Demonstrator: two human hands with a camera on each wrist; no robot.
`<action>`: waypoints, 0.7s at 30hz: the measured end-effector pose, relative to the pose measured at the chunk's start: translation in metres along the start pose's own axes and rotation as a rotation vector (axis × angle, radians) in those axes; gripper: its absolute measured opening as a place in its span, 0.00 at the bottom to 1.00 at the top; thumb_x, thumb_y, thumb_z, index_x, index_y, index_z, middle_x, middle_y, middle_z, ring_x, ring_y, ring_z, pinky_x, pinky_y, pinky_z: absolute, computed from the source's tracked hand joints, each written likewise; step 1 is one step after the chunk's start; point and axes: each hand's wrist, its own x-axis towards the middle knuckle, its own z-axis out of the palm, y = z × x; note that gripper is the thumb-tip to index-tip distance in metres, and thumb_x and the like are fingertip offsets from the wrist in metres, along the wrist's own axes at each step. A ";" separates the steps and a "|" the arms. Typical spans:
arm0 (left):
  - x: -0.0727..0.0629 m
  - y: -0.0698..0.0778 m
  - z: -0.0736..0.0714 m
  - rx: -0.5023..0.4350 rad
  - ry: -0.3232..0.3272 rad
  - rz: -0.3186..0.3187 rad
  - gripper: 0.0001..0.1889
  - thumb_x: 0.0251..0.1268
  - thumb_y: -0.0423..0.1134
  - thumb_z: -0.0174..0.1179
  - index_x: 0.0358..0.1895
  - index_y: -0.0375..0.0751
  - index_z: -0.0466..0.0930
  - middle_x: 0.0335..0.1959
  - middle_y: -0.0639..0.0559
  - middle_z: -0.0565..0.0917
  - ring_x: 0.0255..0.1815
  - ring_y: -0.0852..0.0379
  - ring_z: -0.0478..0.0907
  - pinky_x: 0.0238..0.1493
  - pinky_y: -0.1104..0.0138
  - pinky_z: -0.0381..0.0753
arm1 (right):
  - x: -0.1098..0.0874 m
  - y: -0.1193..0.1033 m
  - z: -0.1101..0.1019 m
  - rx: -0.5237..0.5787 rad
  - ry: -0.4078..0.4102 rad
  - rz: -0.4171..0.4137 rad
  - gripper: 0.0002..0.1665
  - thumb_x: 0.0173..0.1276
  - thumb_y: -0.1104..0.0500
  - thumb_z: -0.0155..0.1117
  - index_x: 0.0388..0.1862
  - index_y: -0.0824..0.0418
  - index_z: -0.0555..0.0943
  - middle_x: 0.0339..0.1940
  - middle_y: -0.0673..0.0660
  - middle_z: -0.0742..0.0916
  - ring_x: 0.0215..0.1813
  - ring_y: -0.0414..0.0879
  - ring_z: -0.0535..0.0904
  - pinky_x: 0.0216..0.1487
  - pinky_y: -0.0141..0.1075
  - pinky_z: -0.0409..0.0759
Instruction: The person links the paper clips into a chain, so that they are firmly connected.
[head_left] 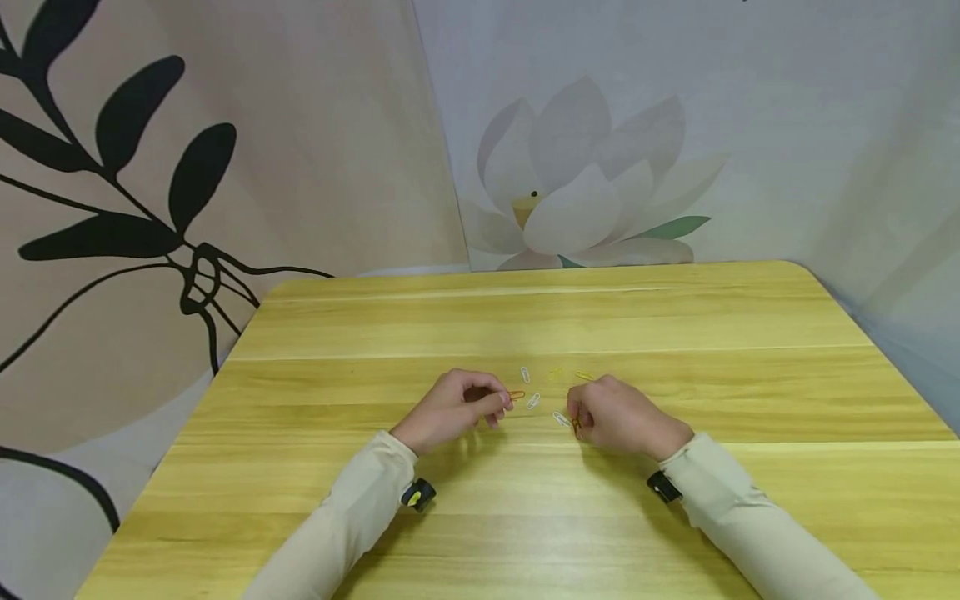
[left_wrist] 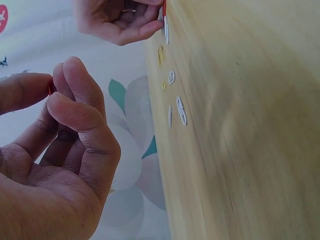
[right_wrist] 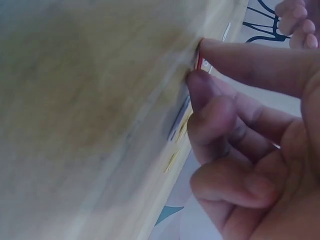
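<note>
My left hand (head_left: 456,410) pinches an orange-red paper clip (head_left: 517,395) between thumb and fingertips, above the table. Only a sliver of that clip (left_wrist: 50,89) shows in the left wrist view. Opposite it, my right hand (head_left: 624,418) has thumb and forefinger closed on a red paper clip (right_wrist: 200,61), low over the tabletop; its fingers hide part of the clip. A white paper clip (head_left: 561,418) lies right beside the right fingertips. Two more white clips, one nearer (head_left: 533,401) and one farther (head_left: 525,374), lie between the hands.
The wooden table (head_left: 480,517) spreads under both arms. Beyond the right hand lies a yellow paper clip (head_left: 584,376), with a fainter yellow piece (head_left: 555,373) to its left. A curtain with a printed flower (head_left: 585,183) hangs behind the table's far edge.
</note>
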 end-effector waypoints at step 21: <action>0.003 0.000 0.002 0.034 -0.015 0.015 0.11 0.74 0.39 0.56 0.45 0.36 0.85 0.38 0.37 0.85 0.33 0.58 0.81 0.34 0.61 0.79 | 0.009 0.009 -0.003 0.052 -0.055 0.041 0.10 0.52 0.73 0.67 0.31 0.62 0.84 0.19 0.47 0.80 0.24 0.36 0.72 0.32 0.29 0.75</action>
